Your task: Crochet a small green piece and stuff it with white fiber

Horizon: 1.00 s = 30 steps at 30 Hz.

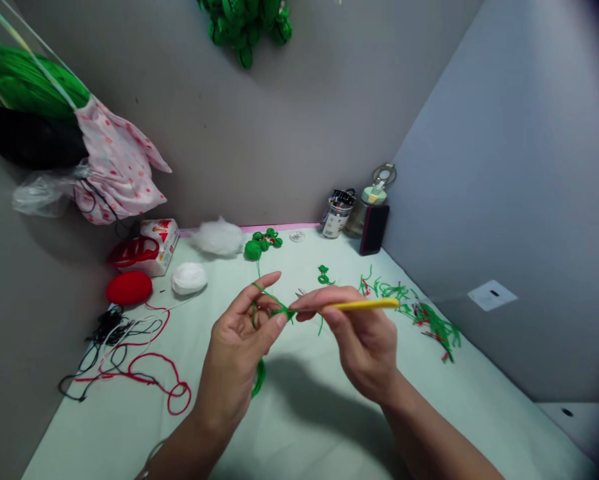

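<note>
Above the middle of the table, my left hand [244, 333] pinches a small green crochet piece [285, 312] between thumb and fingers. Green yarn [265, 291] passes over the raised index finger and leads back toward a green ball at the rear. My right hand [362, 340] is closed on a yellow-handled crochet hook [369, 305], whose thin tip meets the green piece at my left fingertips. The tip itself is too small to make out clearly. More green yarn [259, 378] shows below my left hand, partly hidden by it.
Red yarn [129, 288] and a white yarn ball [189, 278] sit at left near tangled strands [129, 347]. White stuffing [219, 237] and green pieces [266, 240] lie behind. Green scraps [434, 327] are at right; a phone [374, 230] leans by a bottle [356, 217].
</note>
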{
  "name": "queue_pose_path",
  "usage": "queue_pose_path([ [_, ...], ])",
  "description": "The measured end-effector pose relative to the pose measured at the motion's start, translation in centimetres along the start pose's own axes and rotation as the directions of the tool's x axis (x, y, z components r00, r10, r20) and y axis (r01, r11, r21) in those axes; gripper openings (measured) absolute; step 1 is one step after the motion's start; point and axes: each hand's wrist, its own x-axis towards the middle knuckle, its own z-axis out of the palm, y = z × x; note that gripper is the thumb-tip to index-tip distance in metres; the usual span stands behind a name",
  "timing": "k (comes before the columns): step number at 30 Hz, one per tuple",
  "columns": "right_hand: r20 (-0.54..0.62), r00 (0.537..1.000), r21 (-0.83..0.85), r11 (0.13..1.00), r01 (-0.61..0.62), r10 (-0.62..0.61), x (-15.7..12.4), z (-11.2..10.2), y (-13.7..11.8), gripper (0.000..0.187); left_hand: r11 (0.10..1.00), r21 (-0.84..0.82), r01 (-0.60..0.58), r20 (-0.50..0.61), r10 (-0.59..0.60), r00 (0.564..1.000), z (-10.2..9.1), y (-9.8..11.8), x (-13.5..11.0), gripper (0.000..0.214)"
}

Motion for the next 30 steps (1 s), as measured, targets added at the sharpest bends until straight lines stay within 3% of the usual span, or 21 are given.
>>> queue_pose_path([
  [1, 0.040, 0.992, -0.135, 0.983, 0.122, -0.118, -0.1, 0.0, 0.0, 0.020, 0.999, 0.017, -0.028, -0.021, 0.028, 0.999, 0.0, -0.2, -0.1, 0.043],
  [3, 0.145, 0.941, -0.371, 0.865, 0.338, -0.306, -0.3, 0.1, 0.2, 0.022, 0.999, 0.005, -0.041, -0.045, 0.042, 0.998, 0.2, -0.4, -0.1, 0.046],
  [5, 0.212, 0.893, -0.485, 0.751, 0.449, -0.397, -0.5, 0.3, 0.6, 0.025, 0.995, -0.087, 0.045, -0.008, -0.045, 0.999, 0.4, -0.3, -0.1, 0.052],
  [6, 0.195, 0.890, -0.490, 0.745, 0.453, -0.413, -0.6, 0.4, 0.7, 0.027, 0.982, -0.146, 0.120, 0.034, -0.116, 0.993, 0.4, -0.2, 0.0, 0.054],
  [8, 0.081, 0.927, -0.384, 0.846, 0.369, -0.367, -0.5, 0.5, 0.8, 0.029, 0.936, -0.238, 0.260, 0.105, -0.241, 0.965, 0.4, 0.4, 0.2, 0.051],
  [10, -0.056, 0.981, -0.140, 0.975, 0.175, -0.184, -0.3, 0.5, 0.8, 0.027, 0.908, -0.279, 0.314, 0.122, -0.291, 0.949, 0.4, 0.9, 0.3, 0.043],
  [12, -0.099, 0.994, 0.145, 0.989, -0.024, 0.039, 0.1, 0.4, 0.9, 0.021, 0.916, -0.282, 0.286, 0.106, -0.267, 0.958, 0.3, 1.3, 0.4, 0.040],
  [14, -0.067, 0.984, 0.293, 0.946, -0.138, 0.164, 0.4, 0.4, 0.9, 0.020, 0.934, -0.247, 0.257, 0.116, -0.235, 0.965, 0.3, 1.2, 0.4, 0.041],
  [17, -0.039, 0.988, 0.253, 0.958, -0.135, 0.149, 0.4, 0.7, 1.0, 0.016, 0.965, -0.175, 0.197, 0.106, -0.180, 0.978, 0.4, 0.5, 0.2, 0.041],
  [20, -0.051, 0.999, 0.020, 1.000, -0.003, 0.004, -0.2, 1.1, 0.8, 0.020, 0.984, -0.136, 0.114, 0.029, -0.111, 0.993, 0.4, -0.2, 0.2, 0.043],
  [22, 0.002, 0.989, -0.199, 0.970, 0.144, -0.146, -0.5, 1.1, 0.6, 0.026, 0.979, -0.159, 0.129, 0.026, -0.127, 0.992, 0.4, -0.3, 0.3, 0.045],
  [24, 0.058, 0.967, -0.308, 0.917, 0.253, -0.247, -0.7, 0.9, 0.6, 0.031, 0.951, -0.222, 0.215, 0.081, -0.202, 0.976, 0.3, -0.2, 0.5, 0.043],
  [26, 0.009, 0.978, -0.237, 0.950, 0.203, -0.207, -0.5, 0.5, 0.8, 0.031, 0.910, -0.286, 0.300, 0.122, -0.276, 0.953, 0.1, 0.0, 0.8, 0.037],
  [28, -0.095, 0.995, -0.017, 0.999, 0.032, -0.033, -0.2, 0.2, 0.9, 0.024, 0.894, -0.325, 0.308, 0.107, -0.289, 0.951, 0.0, 0.3, 1.0, 0.032],
  [30, -0.103, 0.985, 0.219, 0.969, -0.111, 0.136, 0.2, 0.2, 1.0, 0.019, 0.914, -0.314, 0.257, 0.070, -0.248, 0.966, 0.0, 0.4, 1.0, 0.034],
])
